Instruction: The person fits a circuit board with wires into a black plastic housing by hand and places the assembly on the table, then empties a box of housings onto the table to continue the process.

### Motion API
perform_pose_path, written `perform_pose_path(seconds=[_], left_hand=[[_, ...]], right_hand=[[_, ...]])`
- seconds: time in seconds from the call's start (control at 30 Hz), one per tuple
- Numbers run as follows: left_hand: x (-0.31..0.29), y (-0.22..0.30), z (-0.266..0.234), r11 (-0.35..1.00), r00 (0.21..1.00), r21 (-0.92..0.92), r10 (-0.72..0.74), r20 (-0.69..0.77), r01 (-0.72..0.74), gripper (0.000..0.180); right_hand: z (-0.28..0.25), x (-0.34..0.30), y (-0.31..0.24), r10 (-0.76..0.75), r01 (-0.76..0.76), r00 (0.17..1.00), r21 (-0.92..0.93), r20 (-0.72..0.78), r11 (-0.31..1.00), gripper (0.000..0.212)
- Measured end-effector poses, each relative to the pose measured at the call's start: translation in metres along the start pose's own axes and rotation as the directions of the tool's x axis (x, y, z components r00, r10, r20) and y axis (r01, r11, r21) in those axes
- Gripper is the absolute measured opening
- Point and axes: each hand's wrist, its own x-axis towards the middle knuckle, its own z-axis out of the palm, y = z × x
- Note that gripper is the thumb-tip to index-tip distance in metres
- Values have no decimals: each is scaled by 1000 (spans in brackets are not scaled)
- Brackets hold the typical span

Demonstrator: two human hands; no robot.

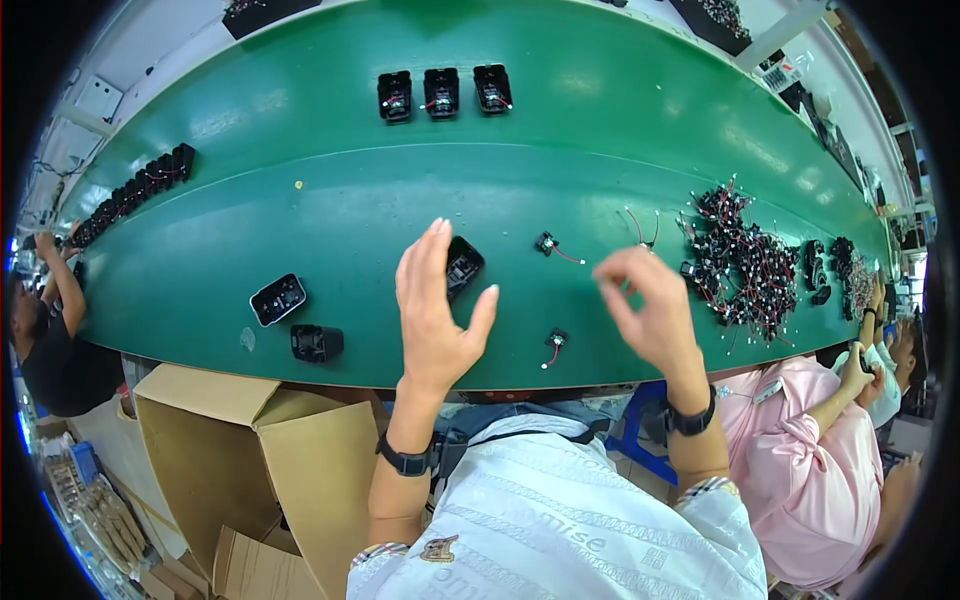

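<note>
Black housing [466,264], green tabletop [350,215], open cardboard box [312,465]

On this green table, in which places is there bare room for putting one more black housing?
Bare table lies between the three black housings and the row of housings at far left. Another patch is right of the three, before the pile of wired parts. Crowded: that pile, and around the left hand.
</note>
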Motion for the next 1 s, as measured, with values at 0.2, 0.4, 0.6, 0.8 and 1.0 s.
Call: perform_pose_path(seconds=[0.2,0.4,0.6,0.8,1.0], left_hand=[[-2,-7,-11,997,990,52,-71,125,65,68],[-18,10,-8,974,975,211,-119,188,78,84],[-18,23,-31,956,906,134,-292,307,263,109],[-6,-4,-18,995,946,97,-12,323,-21,89],[-14,-8,-10,1000,946,11,-7,324,4,98]], right_hand=[[24,-40,-38,64,-73,980,38,189,997,31],[44,-51,-11,134,-143,989,191,59,971,17],[38,-55,-8,126,-128,992,157,21,979,14],[40,-55,-8,12,-5,999,162,-45,987,14],[51,-34,-37,35,8,991,322,-126,947,14]])
